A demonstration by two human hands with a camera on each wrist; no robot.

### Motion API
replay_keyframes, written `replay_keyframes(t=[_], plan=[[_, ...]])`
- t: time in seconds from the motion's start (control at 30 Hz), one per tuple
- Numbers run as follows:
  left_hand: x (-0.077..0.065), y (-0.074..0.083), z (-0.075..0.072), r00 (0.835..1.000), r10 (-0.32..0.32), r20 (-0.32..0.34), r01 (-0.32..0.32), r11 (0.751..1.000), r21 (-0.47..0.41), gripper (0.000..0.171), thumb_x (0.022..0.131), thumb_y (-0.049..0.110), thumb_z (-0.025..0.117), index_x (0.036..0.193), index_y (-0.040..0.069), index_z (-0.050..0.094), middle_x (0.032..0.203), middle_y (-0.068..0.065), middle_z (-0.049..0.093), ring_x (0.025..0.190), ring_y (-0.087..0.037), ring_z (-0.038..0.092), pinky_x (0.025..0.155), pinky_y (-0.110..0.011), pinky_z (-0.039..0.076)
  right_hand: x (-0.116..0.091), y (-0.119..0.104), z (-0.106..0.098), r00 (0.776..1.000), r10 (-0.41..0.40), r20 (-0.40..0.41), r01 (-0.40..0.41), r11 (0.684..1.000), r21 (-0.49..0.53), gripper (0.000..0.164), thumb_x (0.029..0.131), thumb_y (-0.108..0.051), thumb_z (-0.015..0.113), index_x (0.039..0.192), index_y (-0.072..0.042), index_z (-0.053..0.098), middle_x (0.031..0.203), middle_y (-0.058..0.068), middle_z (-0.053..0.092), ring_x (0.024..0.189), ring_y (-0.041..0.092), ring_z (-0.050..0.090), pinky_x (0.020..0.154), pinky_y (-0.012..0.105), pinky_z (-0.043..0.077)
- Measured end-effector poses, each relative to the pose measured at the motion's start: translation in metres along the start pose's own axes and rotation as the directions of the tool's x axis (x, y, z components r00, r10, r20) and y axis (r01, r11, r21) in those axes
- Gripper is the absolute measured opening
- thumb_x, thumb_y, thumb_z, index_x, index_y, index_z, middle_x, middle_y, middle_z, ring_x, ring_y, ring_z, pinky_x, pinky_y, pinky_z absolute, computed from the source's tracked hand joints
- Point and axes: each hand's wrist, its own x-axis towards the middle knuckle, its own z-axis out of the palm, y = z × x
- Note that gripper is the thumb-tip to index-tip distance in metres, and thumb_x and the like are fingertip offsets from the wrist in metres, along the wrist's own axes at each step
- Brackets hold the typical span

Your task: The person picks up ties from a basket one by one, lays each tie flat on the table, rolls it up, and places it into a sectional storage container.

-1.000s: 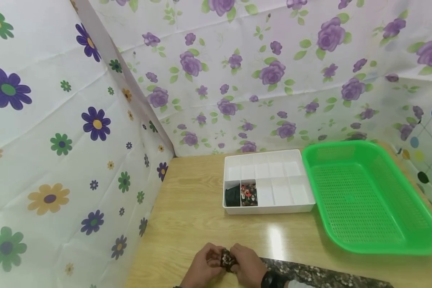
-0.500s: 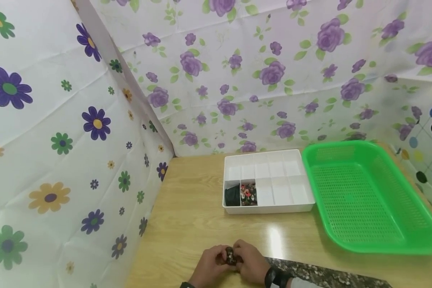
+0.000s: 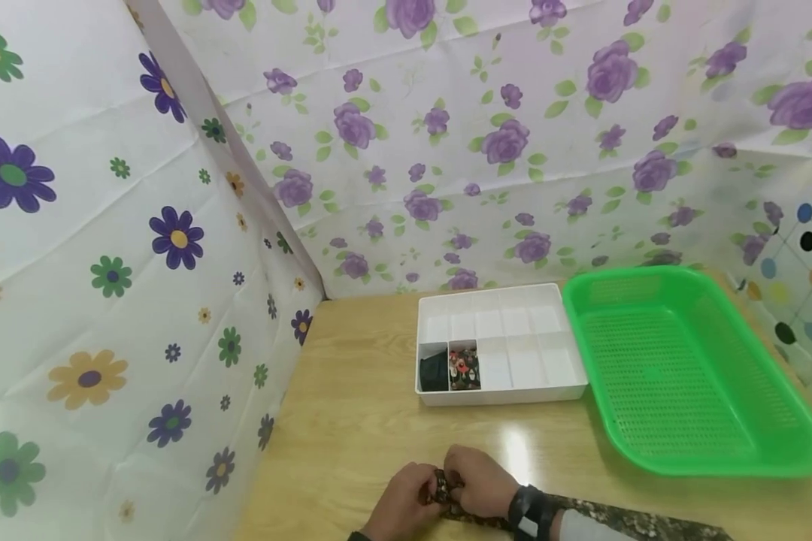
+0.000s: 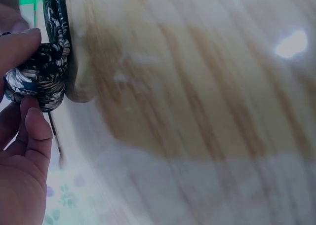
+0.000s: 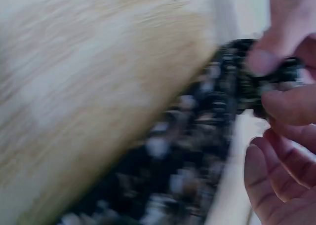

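A dark floral-patterned necktie (image 3: 632, 518) lies on the table, one end wound into a small roll (image 3: 441, 488) between my hands. My left hand (image 3: 406, 497) grips the roll from the left, fingers curled about it. From the other side my right hand (image 3: 482, 481) pinches the roll, and the flat part of the tie runs under its wrist to the right. In the left wrist view the coiled layers (image 4: 42, 84) show between thumb and fingertips. The unrolled length (image 5: 182, 151) widens away from the fingers in the right wrist view.
Behind the hands stands a white compartment tray (image 3: 504, 395). Two front-left compartments hold a black folded cloth item (image 3: 434, 372) and a dark patterned one with red (image 3: 463, 370). A green perforated basket (image 3: 717, 464) adjoins the tray's right side. Flowered sheets (image 3: 392, 248) enclose the table.
Both hands have shifted slightly right along the tie with the roll. The right hand has moved further over the flat part, and the roll has turned between the fingers.
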Motion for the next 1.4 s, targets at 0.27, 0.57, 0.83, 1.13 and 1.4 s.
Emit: replay_keyframes(t=[0.27,0.57,0.83,1.13,1.4], plan=[[0.001,0.006,0.000,1.000,-0.010,0.028,0.008,0.997,0.073,0.030,0.085,0.013,0.085,0.085,0.022,0.056,0.079,0.015,0.051,0.073,0.002,0.041,0.066,-0.016,0.039,-0.007,-0.022,-0.006,0.999,0.011,0.050,-0.006,0.995,-0.097,0.028,0.084,-0.025,0.085,0.106,-0.027,0.068,0.101,-0.015,0.058,0.086,-0.002,0.052,0.076,0.022,0.051],[-0.008,-0.002,0.003,0.996,-0.076,0.054,0.079,0.995,-0.061,0.028,0.080,0.014,0.089,0.092,0.024,0.064,0.090,0.019,0.061,0.077,0.004,0.051,0.067,-0.019,0.044,-0.014,-0.023,-0.003,0.989,0.084,0.120,-0.059,0.979,-0.193,0.023,0.086,-0.023,0.083,0.097,-0.022,0.064,0.088,-0.013,0.052,0.073,0.001,0.045,0.065,0.021,0.043],[-0.005,-0.003,0.000,0.992,-0.100,0.075,0.109,0.985,-0.133,0.030,0.081,0.007,0.087,0.093,0.023,0.065,0.090,0.017,0.063,0.075,0.002,0.054,0.064,-0.019,0.046,-0.015,-0.025,-0.003,0.995,0.036,0.098,-0.005,0.955,-0.296,0.019,0.083,-0.022,0.083,0.093,-0.019,0.067,0.086,-0.011,0.054,0.072,0.002,0.044,0.064,0.021,0.043],[-0.007,-0.008,0.001,0.997,-0.052,0.065,0.067,0.968,-0.242,0.033,0.083,0.005,0.085,0.107,0.017,0.066,0.097,0.010,0.067,0.078,0.000,0.059,0.066,-0.017,0.051,-0.017,-0.024,0.000,0.997,0.056,0.048,-0.037,0.940,-0.340,0.017,0.080,-0.020,0.083,0.091,-0.020,0.070,0.081,-0.010,0.051,0.071,0.005,0.044,0.063,0.023,0.040],[-0.008,-0.008,0.001,0.992,-0.092,0.087,0.115,0.942,-0.315,0.035,0.082,-0.001,0.082,0.105,0.017,0.063,0.104,0.004,0.070,0.082,-0.002,0.064,0.069,-0.018,0.054,-0.015,-0.019,0.003,0.982,0.165,0.093,-0.142,0.965,-0.220,0.021,0.083,-0.014,0.081,0.086,-0.021,0.061,0.074,-0.010,0.057,0.066,0.004,0.051,0.060,0.025,0.044]])
